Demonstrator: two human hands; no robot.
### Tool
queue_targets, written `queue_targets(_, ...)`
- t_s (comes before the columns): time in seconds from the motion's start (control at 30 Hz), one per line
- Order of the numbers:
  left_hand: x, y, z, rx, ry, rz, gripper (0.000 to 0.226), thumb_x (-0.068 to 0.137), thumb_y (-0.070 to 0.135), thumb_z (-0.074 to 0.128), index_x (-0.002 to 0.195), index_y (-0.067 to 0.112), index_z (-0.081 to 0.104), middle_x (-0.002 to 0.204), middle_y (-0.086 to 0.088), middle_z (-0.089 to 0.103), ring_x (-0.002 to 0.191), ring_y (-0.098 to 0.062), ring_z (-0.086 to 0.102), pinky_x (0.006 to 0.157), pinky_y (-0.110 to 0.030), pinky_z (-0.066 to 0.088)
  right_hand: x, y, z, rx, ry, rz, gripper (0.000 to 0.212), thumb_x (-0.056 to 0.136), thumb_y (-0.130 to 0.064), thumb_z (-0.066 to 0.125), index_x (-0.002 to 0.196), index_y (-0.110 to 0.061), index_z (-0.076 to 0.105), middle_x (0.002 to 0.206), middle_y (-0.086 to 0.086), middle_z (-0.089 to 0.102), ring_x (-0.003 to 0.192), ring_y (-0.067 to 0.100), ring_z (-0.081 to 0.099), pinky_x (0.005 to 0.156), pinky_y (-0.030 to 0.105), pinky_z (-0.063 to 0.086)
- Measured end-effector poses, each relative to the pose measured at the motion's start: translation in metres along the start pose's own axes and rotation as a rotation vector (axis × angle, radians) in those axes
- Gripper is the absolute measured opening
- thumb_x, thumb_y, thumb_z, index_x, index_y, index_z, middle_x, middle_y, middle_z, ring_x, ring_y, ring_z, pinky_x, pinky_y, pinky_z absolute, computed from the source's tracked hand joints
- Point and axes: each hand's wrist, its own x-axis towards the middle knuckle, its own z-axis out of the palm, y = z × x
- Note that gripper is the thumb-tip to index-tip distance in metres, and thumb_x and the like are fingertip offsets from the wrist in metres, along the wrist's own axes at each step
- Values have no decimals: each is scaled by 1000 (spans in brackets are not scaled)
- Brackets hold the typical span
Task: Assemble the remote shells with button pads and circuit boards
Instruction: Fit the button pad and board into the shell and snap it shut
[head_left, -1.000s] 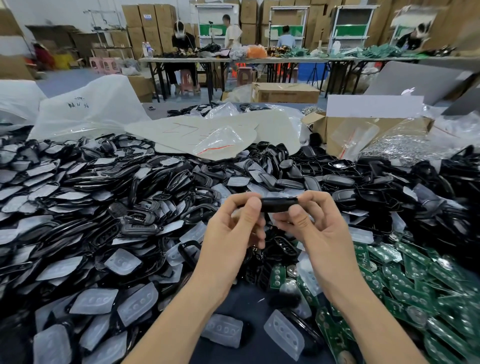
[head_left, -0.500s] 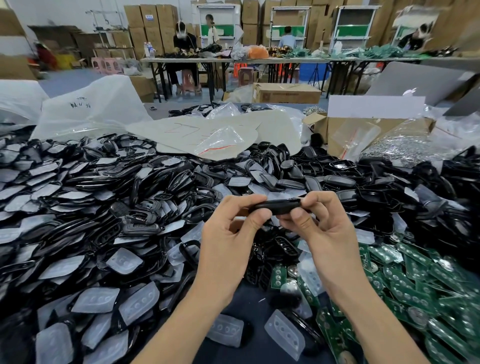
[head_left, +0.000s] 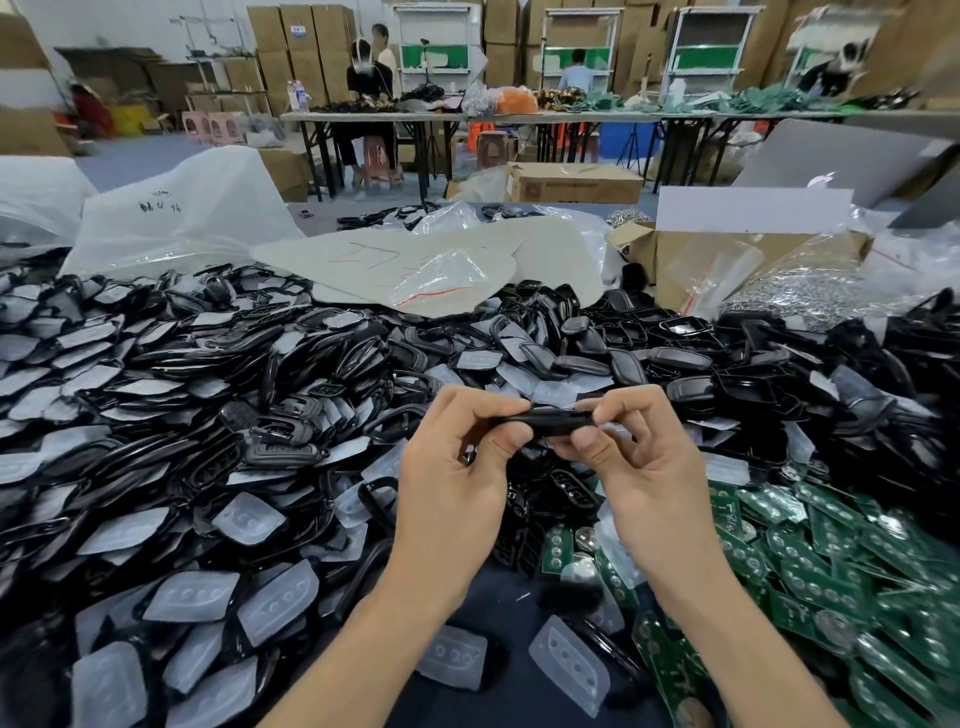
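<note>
A black remote shell (head_left: 556, 419) is held edge-on above the table's middle. My left hand (head_left: 457, 467) pinches its left end between thumb and fingers. My right hand (head_left: 639, 462) pinches its right end the same way. Its inside is hidden from me. Black shells (head_left: 291, 431) and translucent button pads (head_left: 249, 519) lie heaped on the left. More button pads (head_left: 569, 662) lie near the front edge. Green circuit boards (head_left: 810, 566) are piled on the right.
White plastic bags (head_left: 171, 213) and a pale sheet (head_left: 395, 265) lie behind the piles. An open cardboard box (head_left: 675, 260) with small bags stands at the back right. A bare dark patch of table (head_left: 498, 696) shows between my forearms. People work at tables far behind.
Both hands have stayed on the shell and squeezed closer together around it, my thumbs moving nearer each other along its lower edge.
</note>
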Motion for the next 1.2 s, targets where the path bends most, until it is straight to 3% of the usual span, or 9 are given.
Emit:
queue_targets(0.23,2,0,2,-26,-74,-23,20,94,14,69,105,30,72,106,14,64,100,-14,64,83,-15,47,-1,2,-1,-59,12,-18,16,86,-28,65,83,-43,58,91,-7,70,83,16,75,82,23,57)
queue_targets(0.37,3,-1,0,-18,-66,-16,18,93,15,70,102,30,73,104,15,64,99,-13,64,81,-14,46,-2,5,-2,-102,5,-7,35,94,-11,66,82,-43,58,88,-12,71,84,14,74,83,24,57)
queue_targets(0.53,1,-2,0,4,-39,-2,19,92,11,69,99,28,74,100,15,63,96,-15,64,80,-19,48,-3,5,0,-164,32,-8,26,87,-23,66,82,-47,58,84,-10,71,85,17,73,85,46,55)
queue_targets(0.67,1,-3,1,29,-19,-15,24,91,3,70,96,26,74,98,14,64,94,-14,64,79,-19,48,-4,6,2,-191,44,4,21,87,-26,66,84,-46,58,82,-13,71,79,42,65,79,63,52)
queue_targets(0.73,2,-2,1,32,-18,-19,26,91,2,69,95,27,74,97,13,65,93,-13,64,79,-18,47,-5,6,3,-185,48,0,21,88,-27,67,85,-46,58,84,-13,72,79,33,69,80,59,53)
queue_targets(0.8,3,-2,0,3,-22,-51,24,93,7,68,97,31,73,96,11,68,90,-9,65,78,-15,46,-5,6,4,-153,33,-19,20,93,-29,69,87,-46,58,90,-10,73,85,19,74,82,44,59)
queue_targets(0.9,8,-4,-2,-181,-78,-258,14,90,30,65,99,28,75,94,7,74,75,-8,65,75,-20,52,-4,2,4,-83,-15,-43,13,95,-30,63,96,-42,63,98,-5,72,87,19,75,81,25,58)
queue_targets(1.03,13,-5,-5,-608,-245,-545,25,87,28,62,100,17,81,96,-4,74,74,-11,58,65,-19,49,-3,-1,2,-61,-49,-28,16,91,-30,63,98,-43,67,96,-5,71,82,16,72,77,24,58)
queue_targets(1.2,13,-3,-8,-794,-406,-765,22,88,21,62,94,13,82,88,-5,73,66,-10,62,57,-18,50,0,-3,-2,-8,-104,16,17,84,-28,69,92,-43,67,91,-8,69,72,14,64,71,23,56)
